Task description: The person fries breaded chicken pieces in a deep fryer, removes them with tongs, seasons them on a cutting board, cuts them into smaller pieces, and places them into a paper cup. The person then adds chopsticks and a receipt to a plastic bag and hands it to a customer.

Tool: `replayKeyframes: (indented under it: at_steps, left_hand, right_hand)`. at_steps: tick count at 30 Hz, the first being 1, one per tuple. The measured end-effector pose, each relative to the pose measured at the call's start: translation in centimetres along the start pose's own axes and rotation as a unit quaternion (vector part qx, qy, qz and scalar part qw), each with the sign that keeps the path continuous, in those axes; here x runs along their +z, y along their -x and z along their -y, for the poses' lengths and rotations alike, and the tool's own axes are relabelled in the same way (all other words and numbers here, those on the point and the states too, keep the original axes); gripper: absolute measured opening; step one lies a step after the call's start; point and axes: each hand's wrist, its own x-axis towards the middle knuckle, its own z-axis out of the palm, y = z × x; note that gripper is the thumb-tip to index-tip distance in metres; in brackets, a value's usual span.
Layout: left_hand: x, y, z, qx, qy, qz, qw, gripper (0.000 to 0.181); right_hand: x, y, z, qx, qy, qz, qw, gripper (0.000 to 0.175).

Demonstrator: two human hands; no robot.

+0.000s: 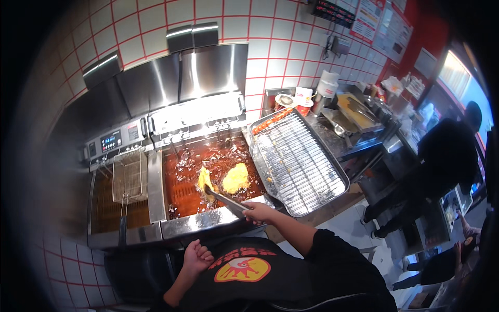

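My right hand [259, 213] grips a pair of metal tongs [230, 202]. Their dark tips reach into the hot oil [181, 187] of a deep fryer and touch a narrow, pale yellow battered piece [204, 178]. Just right of it floats a broader battered piece [236, 178]. Bubbles and foam cover parts of the reddish-brown oil. My left hand [198, 256] is held in front of the dark apron, fingers curled in, with nothing visible in it; it is near the fryer's front edge.
A tray with a wire rack [298, 163] stands right of the oil, skewered sausages [272, 121] at its far end. An empty fry basket [130, 177] hangs over the left vat, its handle jutting forward. Containers and a ladle [339, 130] occupy the right counter. A person in dark clothes [440, 156] stands farther right.
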Motion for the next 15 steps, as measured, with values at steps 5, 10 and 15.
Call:
replayKeyframes:
  at_steps: [5,10,15]
  left_hand:
    - [0.3,-0.3,0.0,-0.015,-0.014,0.036,0.999,0.045]
    - [1.2,-0.4,0.4,-0.014,-0.035,0.034,0.999,0.045]
    - [2.6,-0.6,0.9,-0.017,-0.072,0.054,0.996,0.045]
  right_hand:
    - [-0.4,1.4,0.4,-0.017,0.031,-0.025,0.999,0.036]
    - [-0.8,2.6,-0.1,-0.014,0.047,-0.034,0.998,0.038]
    - [-3.3,5.8,1.5,-0.102,0.107,-0.119,0.982,0.045]
